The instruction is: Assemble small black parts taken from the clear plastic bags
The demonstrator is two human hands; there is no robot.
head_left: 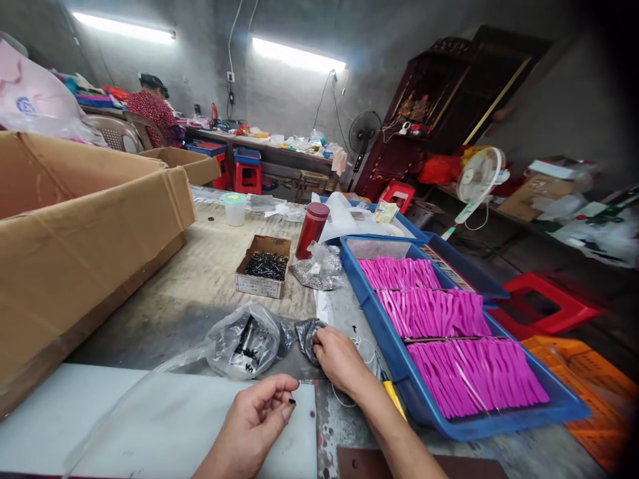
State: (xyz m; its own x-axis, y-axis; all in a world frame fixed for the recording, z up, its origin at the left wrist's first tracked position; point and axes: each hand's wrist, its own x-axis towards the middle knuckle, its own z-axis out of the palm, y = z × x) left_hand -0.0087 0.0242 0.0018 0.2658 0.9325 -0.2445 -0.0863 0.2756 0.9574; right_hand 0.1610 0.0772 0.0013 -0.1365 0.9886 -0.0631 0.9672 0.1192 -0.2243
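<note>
Between the thumb and fingers of my left hand (259, 419) is a small black part (292, 402), too small to name. This hand hovers over the white board (164, 412). My right hand (335, 354) is at a small dark plastic bag (305, 336), its fingers curled and the tips hidden in it. Left of that lies an open clear plastic bag (224, 339) with several small black pieces inside. Farther back stands a small cardboard box (260, 285) full of black screw-like pieces (267, 265).
At right a blue tray (364, 293) holds rows of magenta strips (474, 376). A yellow-handled tool (395, 401) lies beside it. A red bottle (312, 229) and a bag of small metal bits (319, 267) stand behind. A large cardboard carton (90, 246) borders the left.
</note>
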